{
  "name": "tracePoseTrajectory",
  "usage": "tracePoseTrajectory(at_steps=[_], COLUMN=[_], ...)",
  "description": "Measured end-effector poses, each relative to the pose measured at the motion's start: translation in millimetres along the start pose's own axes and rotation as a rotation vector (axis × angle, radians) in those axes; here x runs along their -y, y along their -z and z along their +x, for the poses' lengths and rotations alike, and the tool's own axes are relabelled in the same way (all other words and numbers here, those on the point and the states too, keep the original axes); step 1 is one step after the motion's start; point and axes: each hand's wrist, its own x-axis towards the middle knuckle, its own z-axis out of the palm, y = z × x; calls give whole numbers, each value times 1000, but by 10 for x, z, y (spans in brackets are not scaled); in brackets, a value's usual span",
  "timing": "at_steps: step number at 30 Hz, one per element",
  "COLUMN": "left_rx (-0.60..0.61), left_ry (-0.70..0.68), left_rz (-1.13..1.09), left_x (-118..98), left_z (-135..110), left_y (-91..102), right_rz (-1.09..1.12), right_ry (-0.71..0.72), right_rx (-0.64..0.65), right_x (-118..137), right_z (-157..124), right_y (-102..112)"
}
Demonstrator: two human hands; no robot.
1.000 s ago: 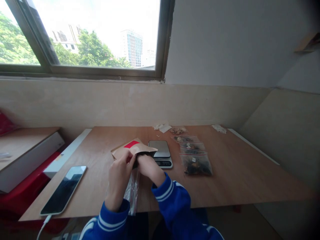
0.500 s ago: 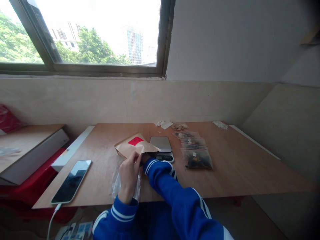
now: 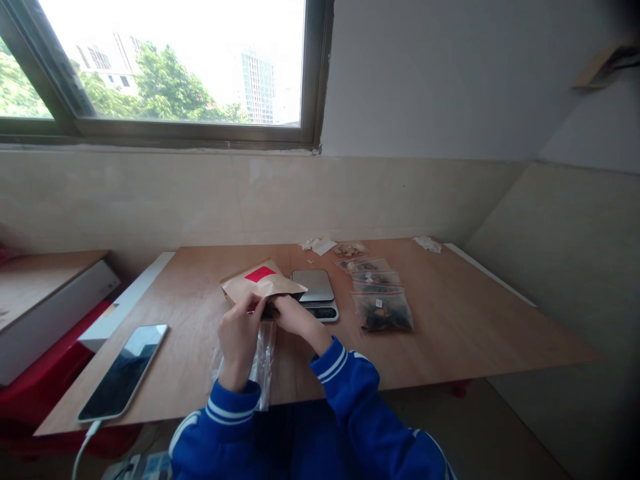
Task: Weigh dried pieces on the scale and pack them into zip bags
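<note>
A brown kraft paper bag [image 3: 240, 288] with a red label lies on the table, its mouth turned towards me. My left hand [image 3: 239, 333] pinches the upper edge of that mouth. At the opening is my right hand [image 3: 295, 315], its fingertips hidden in the bag's dark inside, so what they hold cannot be seen. Clear plastic bags [image 3: 265, 367] lie flat beneath my wrists. Just behind my right hand sits a digital kitchen scale [image 3: 314, 287] with a bare steel plate.
Several zip bags with dried contents, the nearest a dark-filled zip bag [image 3: 384, 313], form a row right of the scale. A phone [image 3: 125, 373] on a white cable lies at the left. Scraps of white paper [image 3: 323, 246] lie near the wall.
My right hand has drawn back out of the bag, so its back and wrist now show. The left hand keeps its pinch on the bag's edge. The view has shifted slightly right.
</note>
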Motion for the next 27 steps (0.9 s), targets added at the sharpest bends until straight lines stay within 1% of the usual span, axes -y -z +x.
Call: tracePoseTrajectory(at_steps=[2,3,7,10,13,16,17,19,21,23,25,27], left_rx=[-3,-1,3,6,8,-8,-18,-32,-45,-59,-74,-91], left_ry=[10,13,14,7,-17,-43,-49,-57,-51,-38,-29,-32], left_rz=[18,26,30,-7,-21,-16,-14,-13,-5,10,30,39], left_x=[6,7,-3,-22,-39,-55,-62,-77,-95,-111,-121,-121], left_z=[32,48,120,176,228,284,306,363,438,524,608,674], left_y=[4,5,24,46,56,42,35,24,22,29,40,52], right_rz=[-11,-20,-92,-127,-100,-49,-35,-3,47,105,168,222], right_ry=[19,35,109,155,206,237,224,154,37,-83,-184,-253], right_rx=[26,16,-106,-214,-341,-537,-619,-791,-962,-1103,-1173,-1144], right_x=[24,33,27,-23,-85,-130,-140,-159,-203,-301,-464,-673], right_z=[-99,-139,-252,-316,-368,-387,-384,-366,-334,-293,-251,-214], right_y=[28,31,-5,-44,-59,-66,-68,-67,-50,-12,43,103])
